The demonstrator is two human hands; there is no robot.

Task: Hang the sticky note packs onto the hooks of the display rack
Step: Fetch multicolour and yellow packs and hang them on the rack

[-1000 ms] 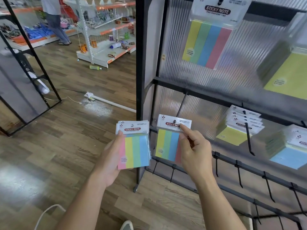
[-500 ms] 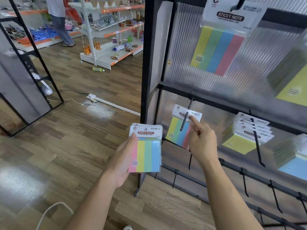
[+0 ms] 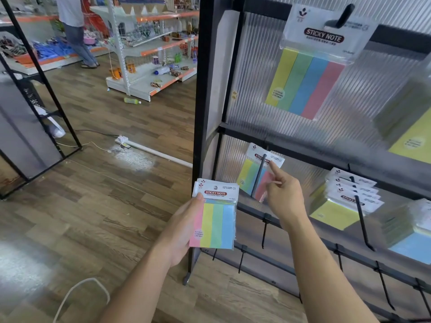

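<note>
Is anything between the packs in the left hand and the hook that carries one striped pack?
Nothing visible does: the way from the held packs to the hook is free. The right hand is beside the hook, one finger at the hung pack.

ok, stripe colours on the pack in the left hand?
Pink, yellow, green, blue, left to right, on the pack in the left hand; head view shows it.

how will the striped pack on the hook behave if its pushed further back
It probably slides easily: the striped pack hangs from one hole on a thin hook. It will likely swing or twist, since it hangs tilted. It is thin with a card header, so it looks light and somewhat bendy.
</note>
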